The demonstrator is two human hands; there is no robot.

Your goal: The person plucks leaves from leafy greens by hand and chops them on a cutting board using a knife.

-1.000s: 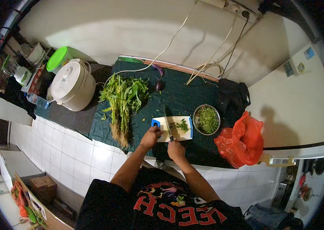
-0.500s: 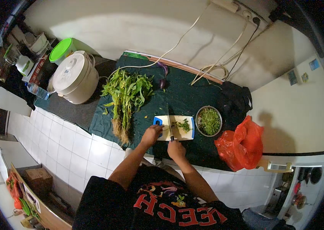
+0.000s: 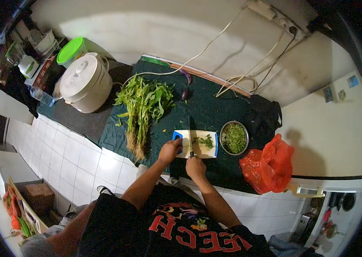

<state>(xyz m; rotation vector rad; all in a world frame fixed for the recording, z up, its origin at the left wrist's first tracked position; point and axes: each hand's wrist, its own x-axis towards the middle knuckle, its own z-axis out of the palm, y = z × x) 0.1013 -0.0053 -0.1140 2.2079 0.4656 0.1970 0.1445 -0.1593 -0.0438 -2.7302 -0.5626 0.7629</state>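
Knife with a black handle and a long, narrow blade (image 3: 191,150): located over the white rectangular cutting board with blue ends (image 3: 183,150). Its long axis runs across the board's short side; handle toward the wearer, tip toward the wall and past the board's far edge. The board's own long axis lies left to right.

Right hand (image 3: 196,168): closed around the knife handle. Left hand (image 3: 170,150): at the board's left blue end, fingers over it; finger spacing cannot be told.

Chopped green leaves (image 3: 207,141) lie on the board, right of the blade. Just beside the board's right end sits a round metal bowl of chopped greens (image 3: 235,137); beyond it, a crumpled red plastic bag (image 3: 270,165). Left: a rooted bundle of leafy green stalks (image 3: 140,111).
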